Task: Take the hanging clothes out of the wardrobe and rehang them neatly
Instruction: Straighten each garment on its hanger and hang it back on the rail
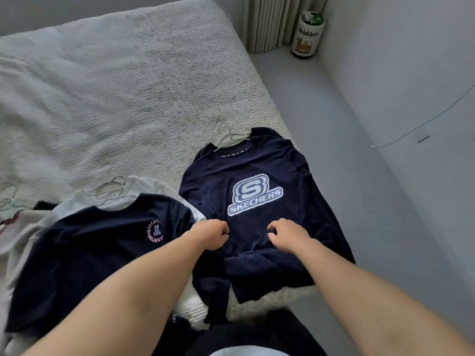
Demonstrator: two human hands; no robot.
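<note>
A navy long-sleeved shirt with a white Skechers logo lies face up on the bed, with a thin wire hanger sticking out of its collar. Both hands sit on its lower front, just under the logo. My left hand is curled into a fist, pinching the fabric near the shirt's left edge. My right hand has its fingers curled into the cloth. To the left lies another navy shirt with a round pink print, on top of a white shirt, each with wire hangers.
The bed has a pale ribbed cover and stretches away to the back left. More clothes are piled at the left edge. Right of the bed runs grey floor, with a curtain and a printed bin in the far corner.
</note>
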